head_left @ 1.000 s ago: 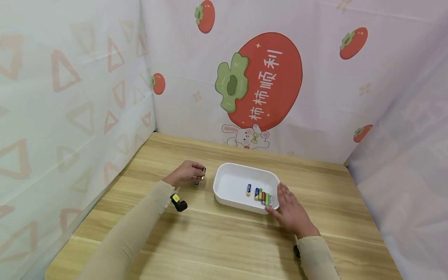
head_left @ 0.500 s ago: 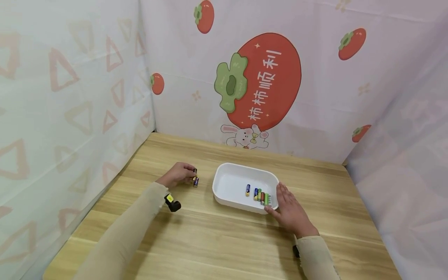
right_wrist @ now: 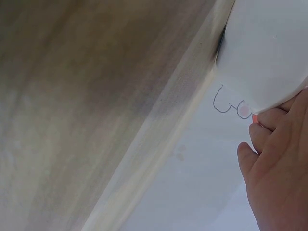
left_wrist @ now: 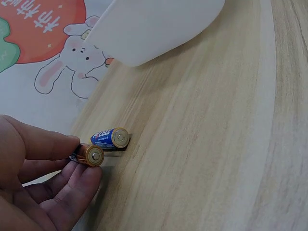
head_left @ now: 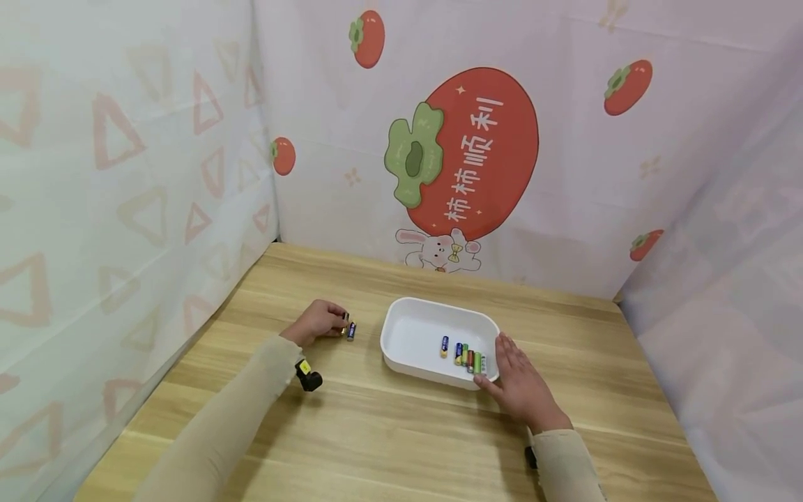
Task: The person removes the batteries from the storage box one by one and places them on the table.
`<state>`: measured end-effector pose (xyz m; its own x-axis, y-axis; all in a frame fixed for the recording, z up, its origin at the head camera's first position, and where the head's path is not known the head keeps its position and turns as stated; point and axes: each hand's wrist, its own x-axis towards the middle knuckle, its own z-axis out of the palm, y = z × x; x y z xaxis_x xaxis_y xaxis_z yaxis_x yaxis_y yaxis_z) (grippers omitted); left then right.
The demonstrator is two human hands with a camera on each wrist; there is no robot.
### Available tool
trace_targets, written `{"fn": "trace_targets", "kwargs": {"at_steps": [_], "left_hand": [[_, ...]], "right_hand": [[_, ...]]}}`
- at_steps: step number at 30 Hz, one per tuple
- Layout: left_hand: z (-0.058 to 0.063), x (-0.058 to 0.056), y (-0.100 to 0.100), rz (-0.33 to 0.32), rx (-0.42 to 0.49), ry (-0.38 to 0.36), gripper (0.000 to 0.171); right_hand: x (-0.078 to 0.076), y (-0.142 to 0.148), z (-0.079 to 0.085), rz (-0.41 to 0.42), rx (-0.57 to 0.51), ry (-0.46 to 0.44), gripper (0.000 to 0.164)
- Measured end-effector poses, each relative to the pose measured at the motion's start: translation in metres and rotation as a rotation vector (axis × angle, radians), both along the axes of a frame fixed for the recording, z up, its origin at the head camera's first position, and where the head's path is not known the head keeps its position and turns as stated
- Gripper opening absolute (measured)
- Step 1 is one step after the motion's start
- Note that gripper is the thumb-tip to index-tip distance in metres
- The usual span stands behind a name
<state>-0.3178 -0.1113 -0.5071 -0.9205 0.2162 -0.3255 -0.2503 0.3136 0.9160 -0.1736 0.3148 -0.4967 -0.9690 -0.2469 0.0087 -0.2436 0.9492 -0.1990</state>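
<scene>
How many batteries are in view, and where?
8: one copper-colored battery in the left hand, one blue battery on the table beside it, six in the white tray (a lone battery plus a row of five). Others may be hidden.

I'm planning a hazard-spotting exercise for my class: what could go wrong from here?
The left hand pinches a copper-coloured battery, which might slip. The blue battery lies close beside it and could be knocked rolling. The right hand touches the white tray; a push might roll the loose batteries inside.
</scene>
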Motion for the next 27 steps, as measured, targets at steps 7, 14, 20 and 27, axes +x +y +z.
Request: {"fn": "trace_targets", "kwargs": {"at_steps": [7,14,20,27], "left_hand": [[-0.0035,0.0037,0.0005,0.003,-0.027,-0.013,0.035],[-0.0058,0.0022,0.0042,0.009,-0.068,0.037,0.033],[-0.0044,0.0035,0.0073,0.031,-0.127,0.052,0.031],[-0.0034,0.0063,0.0094,0.031,-0.161,0.059,0.031]], "right_hand": [[0.0014,-0.0005,-0.0016,0.010,-0.002,0.019,0.101],[0.0009,-0.0015,-0.0021,0.007,0.001,0.024,0.101],[-0.0005,-0.0015,-0.0047,0.000,0.009,0.016,0.102],[0.0012,-0.0005,-0.0040,-0.006,0.007,0.017,0.102]]}}
